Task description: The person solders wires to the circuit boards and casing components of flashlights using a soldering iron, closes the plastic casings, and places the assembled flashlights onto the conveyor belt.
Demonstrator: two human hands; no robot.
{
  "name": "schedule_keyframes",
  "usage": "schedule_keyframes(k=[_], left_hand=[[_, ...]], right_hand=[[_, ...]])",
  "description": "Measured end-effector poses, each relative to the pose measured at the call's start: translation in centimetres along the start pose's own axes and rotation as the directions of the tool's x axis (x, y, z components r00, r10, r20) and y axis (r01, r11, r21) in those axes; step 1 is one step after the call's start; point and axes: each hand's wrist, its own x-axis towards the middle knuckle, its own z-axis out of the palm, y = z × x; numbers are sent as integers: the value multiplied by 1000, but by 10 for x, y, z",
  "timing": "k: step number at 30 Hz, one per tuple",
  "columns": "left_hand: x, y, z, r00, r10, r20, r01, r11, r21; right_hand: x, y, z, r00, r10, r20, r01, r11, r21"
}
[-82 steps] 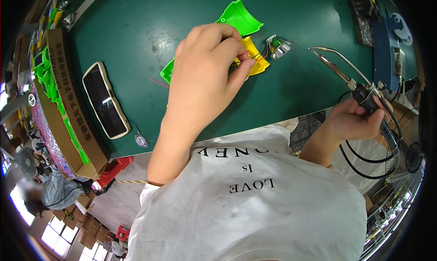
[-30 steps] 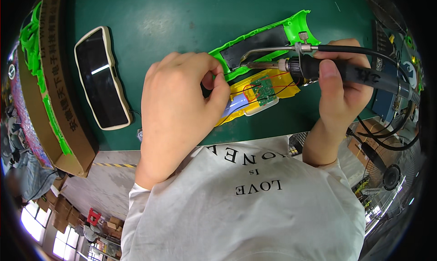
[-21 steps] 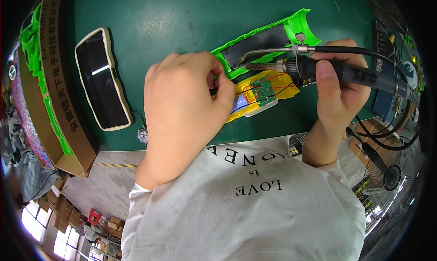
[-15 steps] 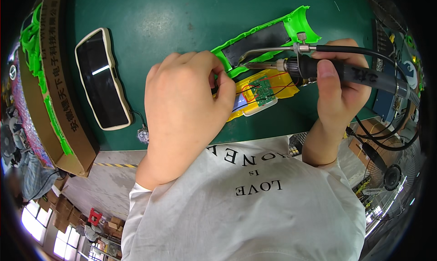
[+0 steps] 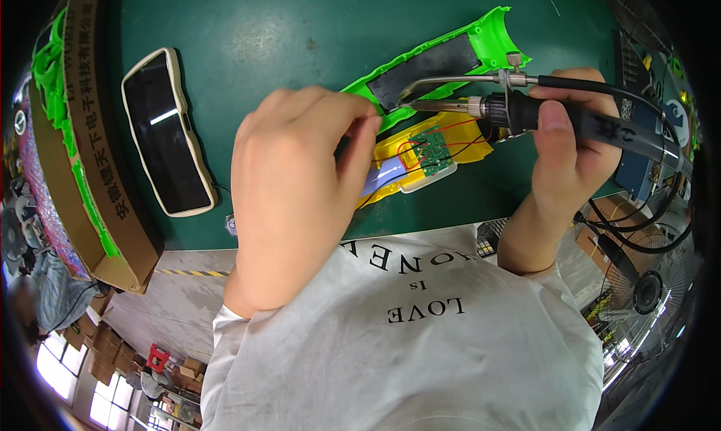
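Note:
My right hand (image 5: 571, 142) grips a black-handled soldering iron (image 5: 529, 112), with a bent metal feed tube (image 5: 451, 79) clamped above it. The iron's tip lies over the near edge of a green plastic half-shell (image 5: 496, 37) lined with a black pad (image 5: 428, 64). At the shell's left end, my left hand (image 5: 300, 161) is closed, thumb and forefinger pinched together; what they hold, if anything, is hidden. Just right of that hand lies a yellow plastic shell (image 5: 477, 152). In it sit a green circuit board (image 5: 432, 153), red and black wires, and a blue-violet block (image 5: 383, 174) partly covered by my hand.
A phone in a cream case (image 5: 169, 131) lies left of my left hand. At the far left stands a cardboard box (image 5: 101, 131) with green plastic parts (image 5: 56, 78). Black cables (image 5: 638, 239) loop beside my right wrist, near a fan (image 5: 650, 292).
My left hand has shifted slightly left, baring more of the blue-violet block. The soldering iron and my right hand have moved a little to the right.

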Motion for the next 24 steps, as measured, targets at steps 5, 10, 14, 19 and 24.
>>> schedule_keyframes(k=[5, 10, 14, 19, 24], left_hand=[[6, 2, 7, 999, 45, -20, -43, 995, 94], [8, 0, 8, 1000, 25, 3, -25, 993, 111], [11, -2, 8, 999, 43, 25, -46, 990, 130], [12, 0, 8, 999, 24, 42, -30, 989, 147], [14, -1, 9, 999, 33, 31, -39, 980, 196]], right_hand=[[1, 2, 1, 999, -50, 1, 50, 998, -23], [0, 3, 3, 999, -42, 16, 42, 999, -19], [0, 3, 5, 999, -34, 23, 34, 999, -19], [1, 4, 6, 999, -39, 23, 39, 999, -14], [-1, 1, 7, 998, -35, 50, 39, 996, -81]])
